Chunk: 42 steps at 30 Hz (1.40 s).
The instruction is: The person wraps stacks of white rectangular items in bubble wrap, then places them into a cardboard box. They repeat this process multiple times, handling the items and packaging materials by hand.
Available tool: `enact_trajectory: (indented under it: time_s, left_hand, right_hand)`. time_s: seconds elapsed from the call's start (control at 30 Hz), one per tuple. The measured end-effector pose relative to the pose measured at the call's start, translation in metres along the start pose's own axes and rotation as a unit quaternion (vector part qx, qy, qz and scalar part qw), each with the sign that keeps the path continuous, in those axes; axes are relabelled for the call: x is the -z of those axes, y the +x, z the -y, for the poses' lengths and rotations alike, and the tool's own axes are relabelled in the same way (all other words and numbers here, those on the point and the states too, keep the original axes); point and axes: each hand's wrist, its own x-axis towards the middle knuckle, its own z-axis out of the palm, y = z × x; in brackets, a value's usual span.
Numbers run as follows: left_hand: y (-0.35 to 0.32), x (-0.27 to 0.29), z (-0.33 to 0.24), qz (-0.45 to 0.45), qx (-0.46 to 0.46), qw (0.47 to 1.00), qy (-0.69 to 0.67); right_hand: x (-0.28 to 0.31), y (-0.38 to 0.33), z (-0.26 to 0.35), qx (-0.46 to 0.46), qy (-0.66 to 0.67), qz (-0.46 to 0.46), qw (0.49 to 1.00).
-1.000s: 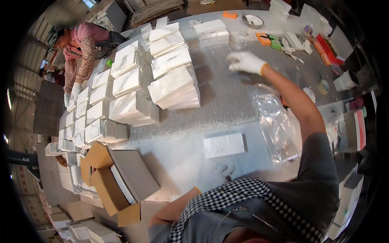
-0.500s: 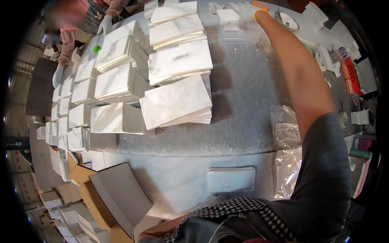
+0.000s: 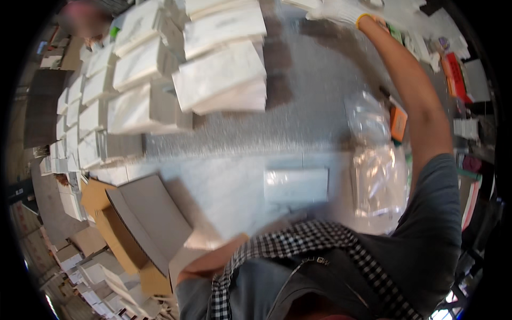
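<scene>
My right hand (image 3: 338,12), in a white glove with a yellow cuff, is at the far edge of the view. Its fingers look stretched out to the left, beside a white slab (image 3: 301,3) cut off by the frame; blur hides whether they touch. My left forearm (image 3: 210,258) crosses low in front of me. A pale smear past its yellow cuff looks like my gloved left hand (image 3: 273,220), its fingers unreadable. Beyond that hand lies a flat white pack (image 3: 296,184) in clear film. Clear plastic bags (image 3: 378,184) lie to its right.
Stacks of white marble-look tiles (image 3: 224,74) fill the table's left half. An open cardboard box (image 3: 149,229) stands at the near left. By my right arm lies an orange object (image 3: 398,124) beside a dark handle. A red box (image 3: 455,77) sits at the far right.
The view has shifted, so the table sits higher in it. My right hand has drawn back from the far tile stack, rightward. The orange object and my left cuff have come into sight.
</scene>
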Motion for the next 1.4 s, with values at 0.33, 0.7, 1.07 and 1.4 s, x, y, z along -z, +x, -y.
enact_trajectory:
  time_s: [0.33, 0.7, 1.07, 1.4]
  left_hand:
    - [-0.012, -0.015, -0.006, -0.006, -0.089, 0.99, 0.109]
    - [-0.019, -0.003, -0.027, 0.011, -0.061, 0.986, 0.156]
    - [-0.023, -0.013, -0.011, -0.089, -0.242, 0.963, -0.075]
    - [-0.082, 0.089, -0.086, -0.204, -0.284, 0.922, -0.165]
  right_hand:
    - [0.046, -0.088, 0.367, -0.286, 0.138, 0.112, 0.942]
    - [0.062, -0.08, 0.476, -0.313, 0.121, 0.204, 0.92]
    - [0.049, -0.117, 0.452, -0.35, 0.205, -0.004, 0.914]
    - [0.092, -0.188, 0.445, -0.171, 0.31, 0.148, 0.923]
